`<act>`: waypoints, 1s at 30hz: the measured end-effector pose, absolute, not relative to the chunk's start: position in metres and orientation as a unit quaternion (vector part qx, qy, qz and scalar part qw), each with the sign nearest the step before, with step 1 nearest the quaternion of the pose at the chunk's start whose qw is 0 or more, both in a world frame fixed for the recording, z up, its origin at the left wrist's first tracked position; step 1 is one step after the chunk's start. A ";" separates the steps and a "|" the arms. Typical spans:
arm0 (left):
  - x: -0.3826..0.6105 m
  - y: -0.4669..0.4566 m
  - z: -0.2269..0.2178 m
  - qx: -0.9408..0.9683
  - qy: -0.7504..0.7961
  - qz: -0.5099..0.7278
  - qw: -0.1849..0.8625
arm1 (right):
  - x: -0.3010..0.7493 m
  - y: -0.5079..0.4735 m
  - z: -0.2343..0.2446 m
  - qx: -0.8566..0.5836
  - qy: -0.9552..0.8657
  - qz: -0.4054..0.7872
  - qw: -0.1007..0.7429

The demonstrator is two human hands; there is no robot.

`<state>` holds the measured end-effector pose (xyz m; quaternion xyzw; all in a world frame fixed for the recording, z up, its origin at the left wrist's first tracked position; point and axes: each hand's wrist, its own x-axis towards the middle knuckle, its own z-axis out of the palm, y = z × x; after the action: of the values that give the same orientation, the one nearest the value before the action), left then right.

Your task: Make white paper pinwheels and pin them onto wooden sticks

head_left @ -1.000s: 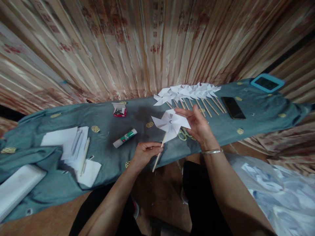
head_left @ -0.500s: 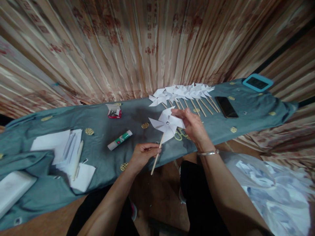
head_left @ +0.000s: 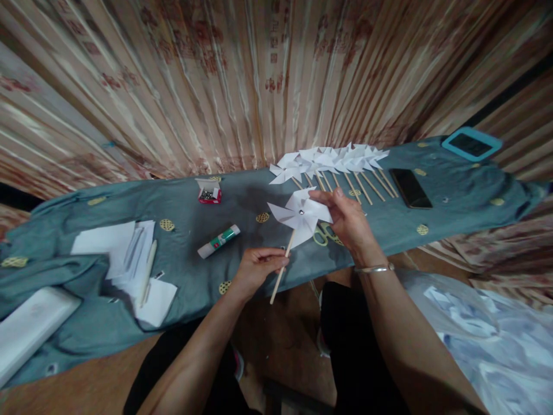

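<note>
A white paper pinwheel (head_left: 299, 215) on a thin wooden stick (head_left: 281, 272) is held over the front edge of the table. My left hand (head_left: 258, 268) pinches the stick low down. My right hand (head_left: 347, 222) has its fingers closed on the upper right blade of the pinwheel. A metal pin shows at the wheel's centre. Behind it, a row of several finished white pinwheels (head_left: 330, 160) lies on the cloth with their sticks pointing toward me.
A blue-grey cloth (head_left: 64, 271) covers the table. On it lie a glue stick (head_left: 218, 241), a red box of pins (head_left: 209, 192), white paper sheets with a pencil (head_left: 129, 259), scissors (head_left: 324, 235), a black phone (head_left: 410, 188) and a teal-framed device (head_left: 471, 144). A striped curtain hangs behind.
The hands and pinwheel hold nearly the same pose; only the camera view shifted slightly. My right fingers moved a little along the blade.
</note>
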<state>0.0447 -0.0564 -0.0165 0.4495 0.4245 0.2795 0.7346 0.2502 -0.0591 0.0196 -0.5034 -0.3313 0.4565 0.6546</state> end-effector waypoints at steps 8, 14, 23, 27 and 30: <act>0.046 -0.056 -0.018 0.439 0.428 0.298 0.732 | 0.254 -0.060 0.017 -0.519 -0.339 0.454 0.640; 0.046 -0.054 -0.020 0.419 0.444 0.334 0.718 | 0.252 -0.061 0.014 -0.541 -0.296 0.509 0.601; 0.046 -0.054 -0.022 0.424 0.446 0.358 0.702 | 0.238 -0.059 0.008 -0.526 -0.266 0.543 0.599; 0.046 -0.054 -0.022 0.430 0.444 0.362 0.698 | 0.238 -0.057 0.008 -0.516 -0.255 0.549 0.606; 0.046 -0.053 -0.023 0.443 0.444 0.367 0.687 | 0.238 -0.057 0.007 -0.514 -0.254 0.553 0.604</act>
<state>0.0459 -0.0532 -0.0228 0.4430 0.4443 0.3667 0.6869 0.2375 -0.0570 0.0073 -0.5142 -0.2543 0.5530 0.6043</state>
